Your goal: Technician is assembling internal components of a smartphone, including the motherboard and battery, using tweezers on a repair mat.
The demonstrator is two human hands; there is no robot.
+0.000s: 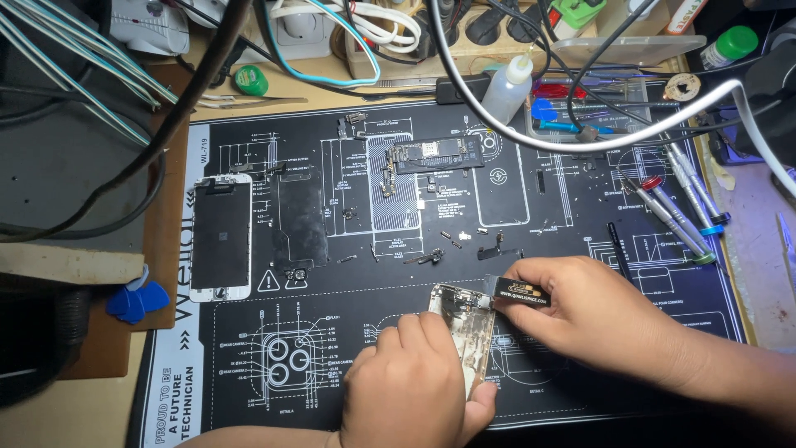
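Note:
My left hand point(410, 386) lies over an opened phone housing point(466, 319) and grips it against the black repair mat point(580, 249). My right hand point(593, 319) pinches a flat black pry tool point(518, 292) whose metal edge touches the housing's upper end. A logic board point(435, 153) lies at the mat's top centre. A white-framed phone screen point(220, 236) and a black back plate point(300, 217) rest at the left. Small screws and brackets point(456, 241) are scattered between them.
Several screwdrivers point(680, 207) lie at the right of the mat. A squeeze bottle point(507, 87), tweezers point(249, 101) and a clear parts tray point(593, 112) sit along the top. Cables point(580, 141) hang across the view. Blue picks point(137, 300) lie at the left.

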